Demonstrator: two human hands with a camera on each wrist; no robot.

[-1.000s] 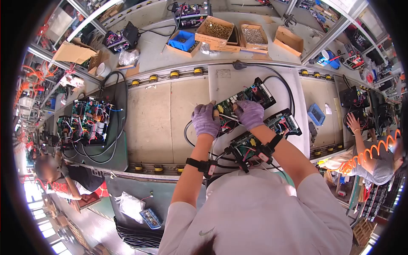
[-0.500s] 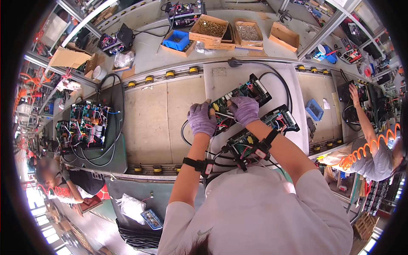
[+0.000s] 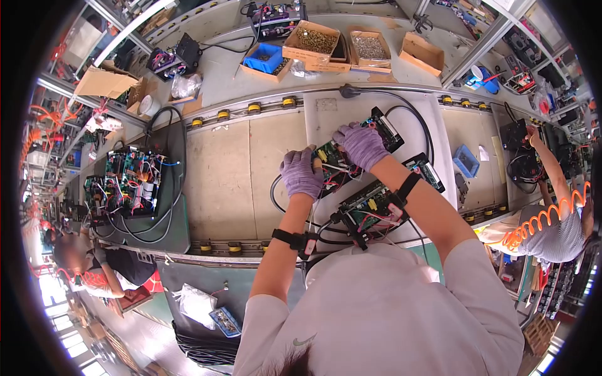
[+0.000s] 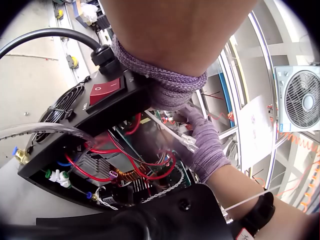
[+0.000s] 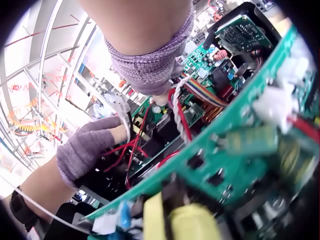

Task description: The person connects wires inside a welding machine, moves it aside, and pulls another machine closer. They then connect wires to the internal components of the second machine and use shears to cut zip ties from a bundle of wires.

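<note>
An electronics unit with its casing off lies slantwise on the white board, circuit boards and wires exposed. My left hand, in a purple knit glove, grips its left end, thumb on the inner side. The right hand, gloved alike, reaches across the unit with its fingers at the far edge; I cannot tell whether they hold anything. A red rocker switch and a loose white wire connector show in the left wrist view. In the right wrist view, a green circuit board fills the foreground.
A second open unit lies just nearer, under the right forearm. Black cables loop beside the white board. Boxes of screws stand on the far bench. Another unit sits left; a worker is at right.
My right hand has moved from the middle of the unit to its far edge, its fingers now further forward. The left hand stays at the left end. The worker at right has shifted an arm.
</note>
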